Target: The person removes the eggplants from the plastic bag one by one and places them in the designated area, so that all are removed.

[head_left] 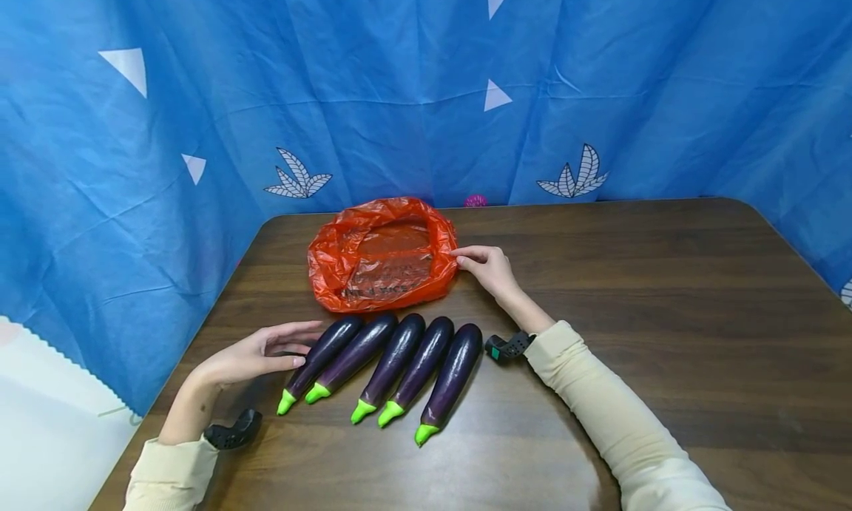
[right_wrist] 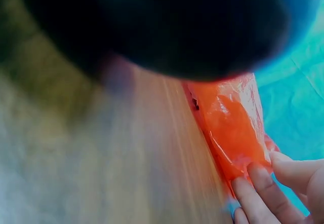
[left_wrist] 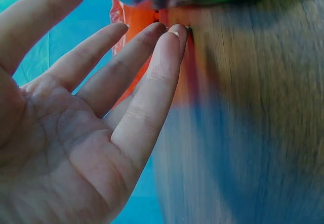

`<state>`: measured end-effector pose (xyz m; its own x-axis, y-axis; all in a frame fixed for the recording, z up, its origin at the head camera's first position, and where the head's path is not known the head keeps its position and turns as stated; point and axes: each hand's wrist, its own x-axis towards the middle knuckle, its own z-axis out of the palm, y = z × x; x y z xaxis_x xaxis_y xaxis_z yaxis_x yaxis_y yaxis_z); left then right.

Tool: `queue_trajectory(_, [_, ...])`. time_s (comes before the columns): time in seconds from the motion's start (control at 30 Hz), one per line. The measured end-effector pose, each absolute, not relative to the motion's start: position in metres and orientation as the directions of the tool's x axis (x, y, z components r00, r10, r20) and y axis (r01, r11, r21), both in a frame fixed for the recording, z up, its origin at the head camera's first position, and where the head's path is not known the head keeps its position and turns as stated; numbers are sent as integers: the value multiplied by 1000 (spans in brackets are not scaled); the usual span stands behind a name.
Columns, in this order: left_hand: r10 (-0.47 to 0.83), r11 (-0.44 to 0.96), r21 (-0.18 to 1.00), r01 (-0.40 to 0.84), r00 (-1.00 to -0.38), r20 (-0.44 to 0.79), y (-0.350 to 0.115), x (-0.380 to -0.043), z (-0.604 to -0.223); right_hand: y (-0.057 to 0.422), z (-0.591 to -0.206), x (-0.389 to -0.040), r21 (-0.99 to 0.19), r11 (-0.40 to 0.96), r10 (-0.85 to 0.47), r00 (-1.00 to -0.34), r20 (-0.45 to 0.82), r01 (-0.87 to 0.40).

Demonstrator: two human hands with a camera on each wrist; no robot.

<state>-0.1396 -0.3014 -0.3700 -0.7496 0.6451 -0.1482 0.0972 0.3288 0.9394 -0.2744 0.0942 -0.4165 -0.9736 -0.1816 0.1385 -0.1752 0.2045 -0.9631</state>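
Several dark purple eggplants (head_left: 394, 359) with bright green stem ends lie side by side on the wooden table. Behind them an orange-red plastic bag (head_left: 326, 271) sits with its mouth spread wide, facing up. My right hand (head_left: 491, 271) pinches the bag's right rim between thumb and fingers, as the right wrist view also shows. At the leftmost eggplant (head_left: 326, 354), my left hand (head_left: 256, 356) has its fingers extended, with the thumb by its near side. Whether they touch it I cannot tell. In the left wrist view the palm (left_wrist: 66, 143) holds nothing.
A dark brown table (head_left: 665, 311) extends well to the right of the bag. Blue patterned cloth (head_left: 413, 89) hangs behind it and on the left. Each wrist wears a black camera mount; a dark rounded shape covers much of the right wrist view.
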Motion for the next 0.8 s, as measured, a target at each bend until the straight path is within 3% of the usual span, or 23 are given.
queue_trajectory(0.37, [610, 369, 927, 67, -770, -188, -305, -141, -366, 107, -411, -271, -983, 125, -183, -977, 111, -135])
queue_trajectory(0.53, [501, 426, 902, 75, -850, -166, -308, -140, -362, 133, -407, -266, -983, 141, -164, -982, 96, -120])
queue_trajectory(0.67, [313, 650, 736, 189, -949, -33, -309, -137, -359, 168, -403, -259, -963, 227, -161, -981, 109, -144])
queue_trajectory(0.8, [170, 842, 496, 213, -977, 131, -308, -136, -357, 212, -399, -246, -928, 320, -175, -975, 140, -190])
